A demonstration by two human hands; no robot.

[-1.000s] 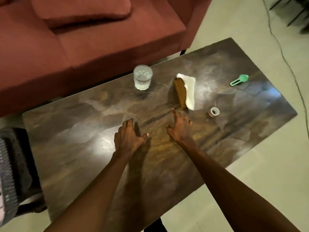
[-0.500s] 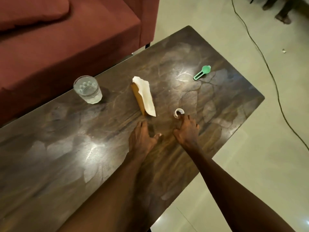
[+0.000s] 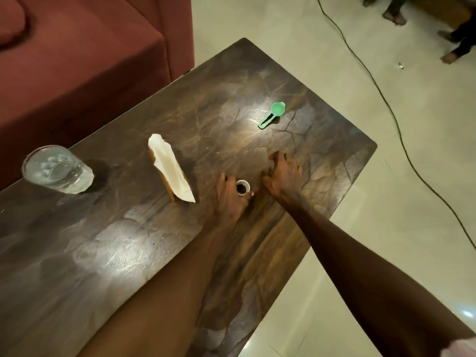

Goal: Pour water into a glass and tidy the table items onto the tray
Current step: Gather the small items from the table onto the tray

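Fingers of the left hand (image 3: 231,199) curl round the small white cup with dark stuff inside (image 3: 243,187), so lift it straight up and do not tip it, while the right hand (image 3: 283,176) lies spread flat beside it on the dark shiny table (image 3: 128,253).

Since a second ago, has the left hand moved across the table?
Yes. The left hand has moved right, from left of the napkin holder's near end to the small white cup on its right, now between thumb and forefinger.
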